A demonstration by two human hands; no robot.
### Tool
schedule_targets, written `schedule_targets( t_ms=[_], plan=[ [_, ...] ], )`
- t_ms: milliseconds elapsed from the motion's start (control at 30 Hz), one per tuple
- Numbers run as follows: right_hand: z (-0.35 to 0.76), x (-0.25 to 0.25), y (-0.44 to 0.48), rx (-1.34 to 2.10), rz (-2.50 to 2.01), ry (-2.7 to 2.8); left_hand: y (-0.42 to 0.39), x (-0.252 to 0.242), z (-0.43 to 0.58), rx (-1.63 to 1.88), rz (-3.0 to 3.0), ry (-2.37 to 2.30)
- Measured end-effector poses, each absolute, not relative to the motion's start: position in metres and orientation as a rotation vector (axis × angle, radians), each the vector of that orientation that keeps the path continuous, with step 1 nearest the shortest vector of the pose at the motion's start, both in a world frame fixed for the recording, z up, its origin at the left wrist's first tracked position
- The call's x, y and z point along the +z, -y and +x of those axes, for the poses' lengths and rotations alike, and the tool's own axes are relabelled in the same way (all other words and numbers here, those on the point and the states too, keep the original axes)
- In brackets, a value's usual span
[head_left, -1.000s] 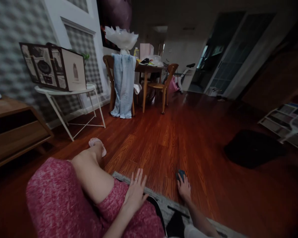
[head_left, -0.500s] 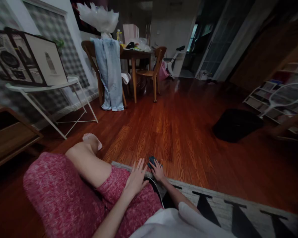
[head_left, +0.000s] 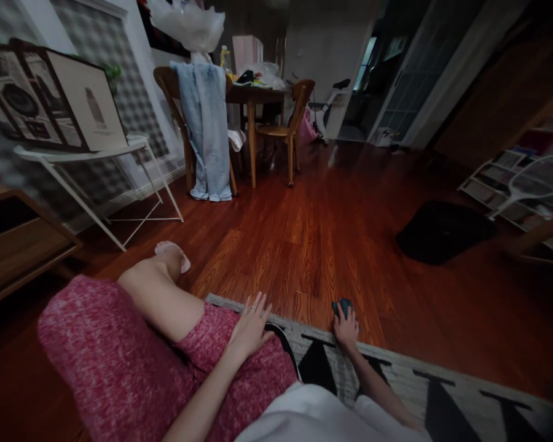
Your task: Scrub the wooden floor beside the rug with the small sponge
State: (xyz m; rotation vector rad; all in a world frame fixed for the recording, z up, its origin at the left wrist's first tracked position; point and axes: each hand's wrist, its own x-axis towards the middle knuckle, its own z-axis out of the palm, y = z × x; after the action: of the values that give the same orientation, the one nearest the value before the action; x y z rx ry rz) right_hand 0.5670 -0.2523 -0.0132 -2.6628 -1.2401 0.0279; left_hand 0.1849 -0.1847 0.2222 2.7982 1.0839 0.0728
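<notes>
My right hand (head_left: 347, 330) reaches down past the rug's edge to the wooden floor. Under its fingers is a small dark teal cloth (head_left: 341, 306), bunched up and mostly covered by the hand. My left hand (head_left: 251, 325) lies flat on my knee, over the pink-red shorts (head_left: 276, 362), with its fingers outstretched and a ring on one of them. It holds nothing. A dark, pale-rimmed edge shows beside the knee, and I cannot tell what it belongs to.
A grey rug with black shapes (head_left: 396, 368) borders the reddish wooden floor (head_left: 276, 258). A black bin-like object (head_left: 445, 232) and a racket (head_left: 541, 178) stand right. Jeans (head_left: 206, 132) hang over a chair by the table (head_left: 253, 95). A white side table (head_left: 96, 156) stands left.
My right hand has moved to the right across the floor along the rug's edge, with the cloth under it. My left hand stays on the knee. The view has shifted slightly.
</notes>
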Motion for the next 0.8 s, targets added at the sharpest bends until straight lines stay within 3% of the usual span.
schedule_targets(
  t_ms=[267,533,800],
  plan=[
    [0.473,-0.012,0.22,0.059,-2.309,1.77,0.188,0.229,0.184,-0.029,2.735,-1.068],
    [0.465,0.018,0.146,0.16,-2.363,1.751,0.186,0.229,0.183,-0.066,2.724,-1.075],
    [0.463,0.0,0.203,0.361,-2.016,2.122,0.187,0.226,0.183,-0.005,2.746,-1.08]
  ],
)
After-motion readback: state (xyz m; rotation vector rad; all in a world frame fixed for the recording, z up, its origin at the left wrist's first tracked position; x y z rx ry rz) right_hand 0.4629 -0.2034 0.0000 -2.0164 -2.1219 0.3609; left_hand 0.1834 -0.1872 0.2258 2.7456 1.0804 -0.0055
